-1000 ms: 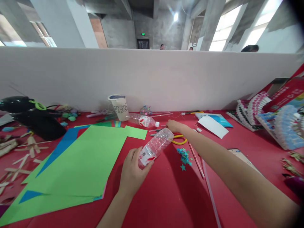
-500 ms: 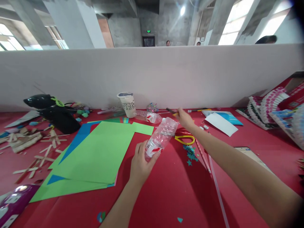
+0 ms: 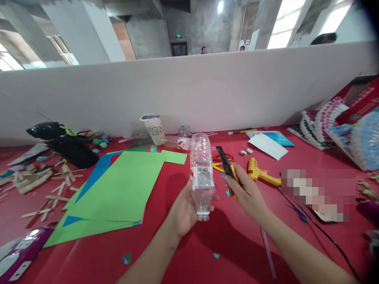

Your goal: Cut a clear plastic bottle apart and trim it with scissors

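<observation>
My left hand (image 3: 184, 209) is closed round a clear plastic bottle (image 3: 202, 157), its label and barcode facing me. The bottle's neck points down toward me and its base points up and away. In my right hand (image 3: 247, 189) is a yellow-and-black utility knife (image 3: 227, 163), held just right of the bottle and apart from it. The knife's dark end points up and away from me. Behind the knife lie yellow-handled scissors (image 3: 217, 167), partly hidden. Right of that hand rests a yellow hot glue gun (image 3: 262, 173).
Green paper sheets (image 3: 118, 189) cover the left-centre of the red table. A paper cup (image 3: 153, 130) and a second bottle (image 3: 183, 143) stand and lie near the white partition (image 3: 183, 94). Wooden sticks (image 3: 60, 195) and a black bottle-like object (image 3: 69, 150) are at the left.
My left hand has turned the bottle from leaning right to nearly upright, neck toward me. My right hand has come back from the far side with the knife, uncovering the glue gun.
</observation>
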A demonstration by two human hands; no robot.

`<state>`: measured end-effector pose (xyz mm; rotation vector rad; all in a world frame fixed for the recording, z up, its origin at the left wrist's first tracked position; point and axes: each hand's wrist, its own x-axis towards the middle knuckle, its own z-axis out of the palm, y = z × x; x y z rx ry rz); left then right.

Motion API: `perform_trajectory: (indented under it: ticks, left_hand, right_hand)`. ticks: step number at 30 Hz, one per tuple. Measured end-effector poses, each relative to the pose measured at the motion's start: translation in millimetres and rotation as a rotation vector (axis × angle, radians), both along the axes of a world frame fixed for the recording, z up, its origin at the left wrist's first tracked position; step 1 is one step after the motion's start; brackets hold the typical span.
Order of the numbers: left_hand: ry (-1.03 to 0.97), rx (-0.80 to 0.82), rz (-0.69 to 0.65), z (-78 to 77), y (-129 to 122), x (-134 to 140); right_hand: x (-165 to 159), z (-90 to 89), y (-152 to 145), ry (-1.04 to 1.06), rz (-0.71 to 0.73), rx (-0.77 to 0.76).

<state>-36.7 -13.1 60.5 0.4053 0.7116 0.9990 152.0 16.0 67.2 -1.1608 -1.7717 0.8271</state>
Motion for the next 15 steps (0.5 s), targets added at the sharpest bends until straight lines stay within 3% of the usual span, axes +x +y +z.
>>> perform_trajectory:
  ticks: [2,5,9,15]
  left_hand:
    - [-0.019,0.012,0.006,7.9,5,5]
    - [0.015,0.074,0.128,10.5,16,10]
    - [0.092,0.07,0.271,-5.2,23,16]
    - [0.13,0.021,0.285,-25.1,20,15]
  right_hand:
    - [7,2.0,2,-0.057,0.004,0.073]
    - [17,1.2,6,-0.144,0.067,0.157]
    - [24,-5.5,3,-0.262,0.186,0.212]
    - [26,-12.7,2,-0.405,0.244,0.29]
